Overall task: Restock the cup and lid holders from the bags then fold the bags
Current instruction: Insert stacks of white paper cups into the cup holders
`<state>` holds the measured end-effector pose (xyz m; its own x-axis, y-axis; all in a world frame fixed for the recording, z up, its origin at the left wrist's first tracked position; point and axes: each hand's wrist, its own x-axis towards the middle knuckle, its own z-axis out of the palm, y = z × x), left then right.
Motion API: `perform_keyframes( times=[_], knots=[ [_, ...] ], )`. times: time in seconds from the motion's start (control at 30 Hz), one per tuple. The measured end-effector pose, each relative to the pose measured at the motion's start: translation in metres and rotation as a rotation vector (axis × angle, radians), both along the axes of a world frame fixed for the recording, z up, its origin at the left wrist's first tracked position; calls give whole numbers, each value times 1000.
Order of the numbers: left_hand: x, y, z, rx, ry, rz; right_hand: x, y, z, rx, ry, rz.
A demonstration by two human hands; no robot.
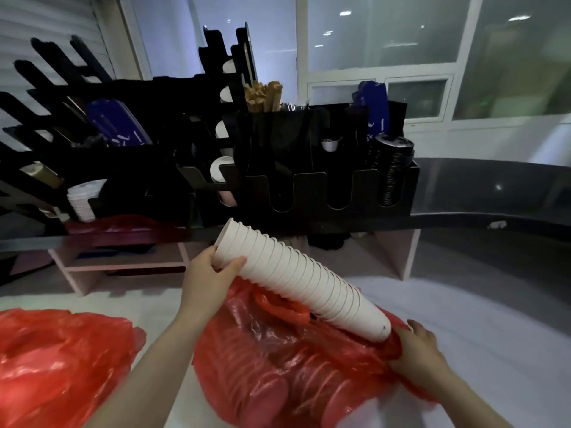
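Left of the left hand, a crumpled red bag (61, 359) lies on the white surface (469, 304). The left hand (210, 273) grips the open-mouthed end of a stack of white paper cups (296, 279). The stack slants down to the right, its closed end at the mouth of the open red bag (272, 353) between the hands. The right hand (417, 347) clutches that bag's bunched plastic beside the stack's base. Beyond both hands stands the black cup and lid holder (309, 189), with black lids (392, 162) in its rightmost slot.

A bundle of wooden stir sticks (262, 95) is standing upright, with blue packets (374, 109) rising to its right. A white paper scrap (497, 224) is lying on the dark curved counter (494, 186). Behind it, glass windows (386, 35) are reflecting ceiling lights.
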<state>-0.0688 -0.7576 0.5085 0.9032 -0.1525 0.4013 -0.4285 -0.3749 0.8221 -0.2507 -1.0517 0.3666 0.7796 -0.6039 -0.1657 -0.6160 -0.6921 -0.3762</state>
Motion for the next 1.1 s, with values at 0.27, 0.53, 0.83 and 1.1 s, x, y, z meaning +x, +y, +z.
perform_keyframes(
  times=[0.27, 0.53, 0.83, 1.1],
  knots=[
    [20, -2, -18, 24, 51, 8, 14, 14, 11, -50, -375, -104],
    [27, 9, -34, 36, 134, 20, 16, 21, 2, 292, -309, -147],
    [45, 50, -26, -212, 280, 35, 14, 33, 29, 379, -596, -217],
    [51, 101, -5, -375, 281, 10, 31, 93, 98, 1033, -1005, -293]
  ],
)
